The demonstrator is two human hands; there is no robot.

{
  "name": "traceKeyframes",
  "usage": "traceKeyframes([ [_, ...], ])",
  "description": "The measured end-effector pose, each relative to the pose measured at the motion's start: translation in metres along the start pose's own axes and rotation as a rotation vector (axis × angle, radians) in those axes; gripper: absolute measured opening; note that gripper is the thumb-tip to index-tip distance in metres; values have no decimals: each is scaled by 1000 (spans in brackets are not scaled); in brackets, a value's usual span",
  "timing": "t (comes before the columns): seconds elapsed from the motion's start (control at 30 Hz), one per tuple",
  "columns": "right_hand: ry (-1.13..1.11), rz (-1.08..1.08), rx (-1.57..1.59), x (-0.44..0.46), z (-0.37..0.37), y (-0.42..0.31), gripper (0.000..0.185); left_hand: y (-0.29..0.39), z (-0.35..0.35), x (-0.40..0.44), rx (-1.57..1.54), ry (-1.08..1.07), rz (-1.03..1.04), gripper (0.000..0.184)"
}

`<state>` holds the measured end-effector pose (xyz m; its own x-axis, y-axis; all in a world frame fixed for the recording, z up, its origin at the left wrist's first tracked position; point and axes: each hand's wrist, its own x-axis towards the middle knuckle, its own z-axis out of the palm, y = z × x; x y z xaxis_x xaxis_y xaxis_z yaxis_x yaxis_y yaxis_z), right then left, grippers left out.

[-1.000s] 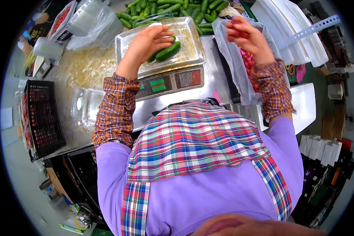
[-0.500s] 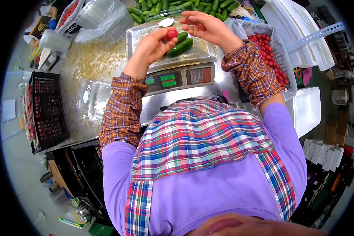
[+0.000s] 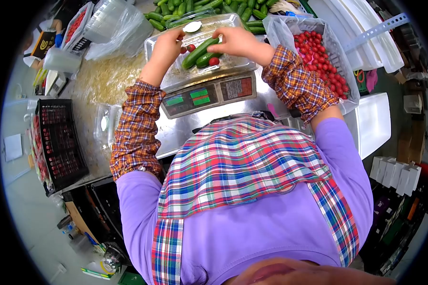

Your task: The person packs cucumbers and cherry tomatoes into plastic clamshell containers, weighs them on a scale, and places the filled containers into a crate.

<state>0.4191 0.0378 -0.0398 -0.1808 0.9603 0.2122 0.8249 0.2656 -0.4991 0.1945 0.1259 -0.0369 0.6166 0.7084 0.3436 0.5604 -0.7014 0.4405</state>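
Note:
Two green cucumbers (image 3: 198, 54) lie in a clear plastic container on the metal tray of a scale (image 3: 209, 95). One red tomato (image 3: 214, 61) sits by their near right end, and another (image 3: 191, 48) lies to their left, with a further one beside it. My left hand (image 3: 168, 46) is at the container's left side, fingers bent together near the left tomatoes; what they grip, if anything, is too small to tell. On the right, my right hand (image 3: 235, 42) has its fingertips at the cucumbers, thumb and fingers curved apart.
A lined crate of red tomatoes (image 3: 321, 61) stands to the right. Many cucumbers (image 3: 180, 9) are piled behind the scale. Stacked clear containers (image 3: 114, 21) and a black crate (image 3: 59, 142) are on the left. A co-worker's blue-gloved hand (image 3: 58, 40) shows at upper left.
Tomatoes have come from my hands into the container beside the cucumbers. My right hand has come from the tomato crate to the container. The cucumbers are now tilted differently.

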Motion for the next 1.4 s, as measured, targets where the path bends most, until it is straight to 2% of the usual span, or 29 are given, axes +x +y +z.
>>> traceKeyframes([
  [0.1,-31,161,183,6,-13,-5,48,8,-6,-3,-16,14,-18,17],
  [0.2,-138,-97,207,4,-7,-6,47,-1,-4,-11,149,-132,-20,17],
  [0.23,-305,-49,195,2,-10,-12,47,-1,-4,-13,142,-142,-24,18],
  [0.33,-61,-209,74,-19,-23,1,50,13,0,-13,106,-135,-8,20],
  [0.37,-41,-158,107,-26,-39,3,48,19,-2,-14,77,-97,19,21],
  [0.4,55,-194,77,-30,-46,23,47,23,-3,-16,47,-61,44,22],
  [0.43,124,-147,105,-36,-54,42,46,28,-2,-20,3,-88,65,23],
  [0.47,80,14,172,-45,-74,48,44,33,0,-23,-42,-114,87,23],
  [0.5,175,-22,3,-54,-80,80,41,37,2,-26,-87,-141,110,24],
  [0.57,174,104,-154,-81,-93,140,37,49,9,-24,-42,-88,277,26],
  [0.6,28,175,-232,-94,-104,159,38,57,14,-24,-20,-59,362,27],
  [0.63,29,283,-363,-113,-102,182,41,65,18,-23,-41,-113,330,22],
  [0.7,-106,399,-429,-150,-91,225,46,66,22,-18,32,-270,345,18],
  [0.73,-277,494,-356,-166,-91,218,48,66,22,-15,67,-343,356,17],
  [0.8,-312,616,-502,-184,-81,205,50,65,19,-13,60,-351,325,13],
  [0.87,-333,583,-485,-191,-83,205,51,60,10,-18,52,-360,292,11],
  [0.9,-255,516,-482,-197,-77,212,49,60,7,-19,37,-373,274,10],
  [0.93,-342,447,-343,-193,-85,194,53,59,5,-20,23,-390,256,10],
  [1.0,-309,483,-469,-190,-73,172,56,61,4,-25,-23,-413,190,12],
  [1.07,-291,458,-409,-183,-65,169,56,59,7,-31,-90,-418,96,14],
  [1.17,-389,524,-408,-175,-66,153,57,57,6,-33,-96,-410,80,13],
  [1.23,-412,551,-345,-179,-66,150,58,58,2,-35,-131,-290,19,13],
  [1.33,-380,476,-275,-184,-63,166,58,51,-4,-40,-227,-139,-130,15],
  [1.4,-332,535,-297,-180,-54,170,57,39,-5,-44,-297,-74,-226,16],
])
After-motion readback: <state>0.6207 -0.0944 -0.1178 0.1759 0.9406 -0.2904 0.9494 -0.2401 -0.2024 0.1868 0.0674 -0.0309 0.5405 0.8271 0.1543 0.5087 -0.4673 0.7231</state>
